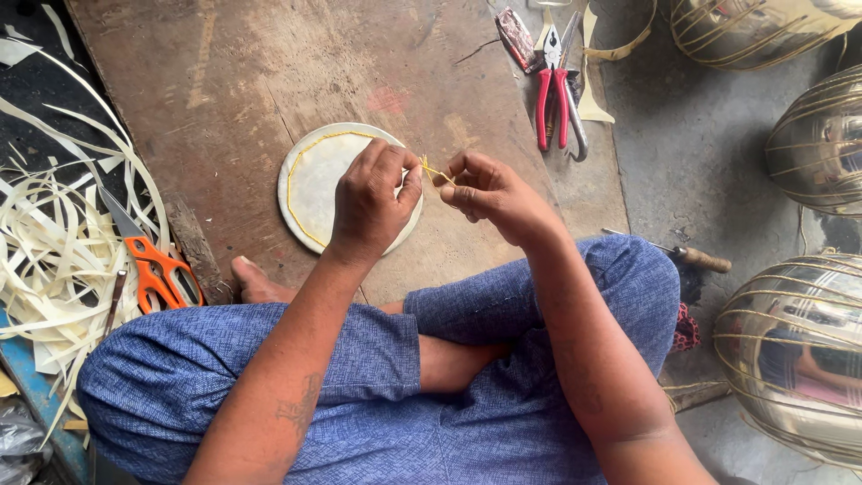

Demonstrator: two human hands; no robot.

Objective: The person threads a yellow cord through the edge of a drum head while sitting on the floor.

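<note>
A round white disc [314,184] lies on a brown wooden board [269,81], with a thin yellow cord [305,148] running around its rim. My left hand [373,198] rests over the disc's right side, fingers pinched on the cord's end. My right hand [489,193] is just right of it, pinching the other cord end [437,172]. The two hands nearly touch above the disc's right edge. I sit cross-legged in blue trousers, one bare foot [256,280] by the board.
Orange-handled scissors [153,265] lie among pale cane strips [54,242] at left. Red-handled pliers [557,90] lie at the board's far right. A wooden-handled tool [691,258] sits by my right knee. Shiny round wire-wrapped shapes [795,359] stand at right.
</note>
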